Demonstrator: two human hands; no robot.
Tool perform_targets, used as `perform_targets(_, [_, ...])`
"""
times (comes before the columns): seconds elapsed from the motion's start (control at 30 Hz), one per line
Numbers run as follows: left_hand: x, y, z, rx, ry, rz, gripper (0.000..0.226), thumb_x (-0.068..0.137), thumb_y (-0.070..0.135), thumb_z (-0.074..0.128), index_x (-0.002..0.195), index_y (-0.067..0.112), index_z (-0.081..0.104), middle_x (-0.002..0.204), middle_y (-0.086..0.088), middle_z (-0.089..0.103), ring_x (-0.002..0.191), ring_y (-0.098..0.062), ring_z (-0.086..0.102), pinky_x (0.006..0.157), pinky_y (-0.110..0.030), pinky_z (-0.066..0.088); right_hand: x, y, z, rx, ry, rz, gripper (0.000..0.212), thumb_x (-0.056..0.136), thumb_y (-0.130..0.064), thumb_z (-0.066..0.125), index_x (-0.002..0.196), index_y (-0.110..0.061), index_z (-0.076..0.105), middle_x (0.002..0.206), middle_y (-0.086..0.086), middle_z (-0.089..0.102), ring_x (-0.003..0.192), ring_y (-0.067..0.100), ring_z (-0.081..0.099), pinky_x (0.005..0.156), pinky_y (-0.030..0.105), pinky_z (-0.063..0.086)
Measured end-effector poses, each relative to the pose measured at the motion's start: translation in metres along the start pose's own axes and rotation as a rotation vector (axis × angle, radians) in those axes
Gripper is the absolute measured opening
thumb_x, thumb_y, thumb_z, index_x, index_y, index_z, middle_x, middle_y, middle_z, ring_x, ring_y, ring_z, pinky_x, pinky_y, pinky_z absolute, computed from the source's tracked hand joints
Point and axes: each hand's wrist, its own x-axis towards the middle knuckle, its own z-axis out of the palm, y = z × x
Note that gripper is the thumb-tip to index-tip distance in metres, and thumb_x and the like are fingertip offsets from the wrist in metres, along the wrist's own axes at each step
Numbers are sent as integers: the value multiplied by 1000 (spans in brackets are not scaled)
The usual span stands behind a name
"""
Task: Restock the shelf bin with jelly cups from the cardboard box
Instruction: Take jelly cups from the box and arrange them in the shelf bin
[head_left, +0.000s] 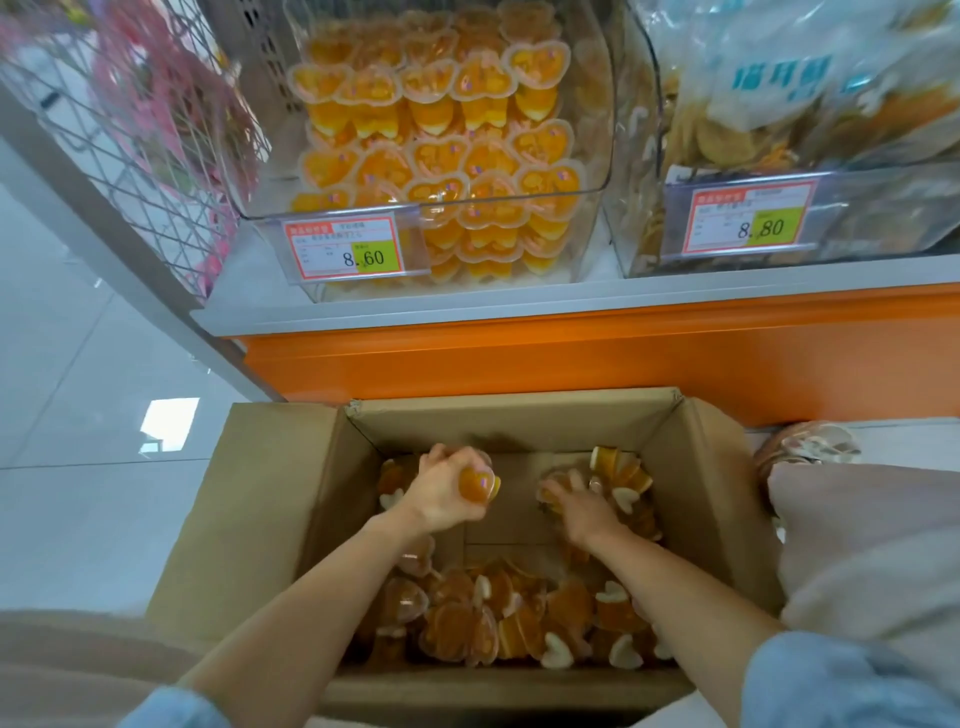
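An open cardboard box (260, 499) stands on the floor below the shelf, with several orange heart-shaped jelly cups (467, 618) heaped at its near side and more along its right wall. My left hand (441, 493) is inside the box, closed around an orange jelly cup (480, 484). My right hand (582, 501) reaches down onto the cups at the right wall, fingers curled over one; the grip is blurred. Above, a clear shelf bin (592, 171) is stacked with rows of the same jelly cups (436, 156).
A price tag reading 8.60 (345, 248) hangs on the bin front. A second clear bin (883, 218) of bagged snacks stands to the right. An orange shelf base (519, 353) runs behind the box. A wire rack (135, 130) is at the left. A shoe (805, 444) rests right of the box.
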Motion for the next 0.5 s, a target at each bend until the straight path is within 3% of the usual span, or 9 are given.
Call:
perform_targets(0.1, [-6, 9, -2, -37, 23, -27, 37, 75, 19, 72, 106, 26, 52, 114, 10, 43, 126, -24, 26, 99, -30, 23, 2, 1, 2, 77, 37, 30, 69, 89, 9, 43, 141, -35, 31, 154, 13, 11, 127, 35, 43, 99, 35, 43])
perform_targets(0.2, [-12, 13, 0, -55, 26, -34, 36, 75, 18, 71, 99, 31, 48, 112, 13, 43, 125, -23, 27, 100, -31, 24, 7, 4, -1, 235, 46, 68, 63, 93, 7, 37, 143, -30, 35, 157, 14, 7, 136, 37, 32, 103, 35, 39])
perform_targets(0.3, [-17, 18, -2, -41, 20, -27, 36, 74, 19, 71, 99, 32, 48, 116, 10, 46, 125, -23, 28, 100, -31, 24, 8, 4, -6, 246, 23, 24, 48, 95, -9, 44, 140, -25, 41, 152, 16, 22, 136, 38, 30, 110, 43, 33])
perform_targets(0.43, [-23, 29, -11, -62, 10, -53, 38, 74, 19, 71, 99, 33, 46, 122, 0, 43, 123, -24, 28, 98, -32, 27, 1, -7, -27, 296, 38, -15, 45, 88, -1, 51, 111, -40, 52, 134, 8, 46, 123, 31, 46, 104, 40, 39])
perform_targets(0.5, [-25, 40, -23, -25, -1, -35, 38, 76, 18, 70, 106, 28, 49, 119, 5, 41, 122, -21, 27, 98, -31, 26, -14, -22, -52, 305, -24, -66, 51, 87, 1, 54, 123, -35, 52, 132, 4, 49, 124, 25, 47, 101, 35, 42])
